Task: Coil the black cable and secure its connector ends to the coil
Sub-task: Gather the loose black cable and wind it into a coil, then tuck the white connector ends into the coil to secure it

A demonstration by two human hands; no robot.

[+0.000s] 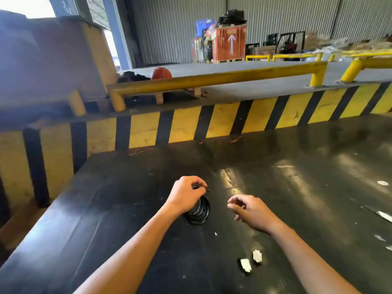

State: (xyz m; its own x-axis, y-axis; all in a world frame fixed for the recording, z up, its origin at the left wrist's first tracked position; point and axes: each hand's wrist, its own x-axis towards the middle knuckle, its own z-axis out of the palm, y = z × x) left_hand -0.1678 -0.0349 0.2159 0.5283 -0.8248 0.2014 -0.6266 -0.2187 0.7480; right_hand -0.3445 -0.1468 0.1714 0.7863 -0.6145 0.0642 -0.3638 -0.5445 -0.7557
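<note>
The black cable [200, 211] is wound into a small coil of several loops, resting on the dark table [297, 187]. My left hand [186, 193] grips the top of the coil, fingers curled around the loops. My right hand [250, 210] hovers a short way to the right of the coil, fingers loosely bent with nothing in them. Two white connector ends [251, 261] lie side by side on the table nearer to me, between my forearms; the cable leading to them is hard to make out against the dark surface.
A yellow-and-black striped wall [212, 122] borders the table's far and left sides. Above it runs a yellow rail [212, 79], with an orange helmet [161, 73] behind. Small white scraps [382, 183] lie at the table's right side.
</note>
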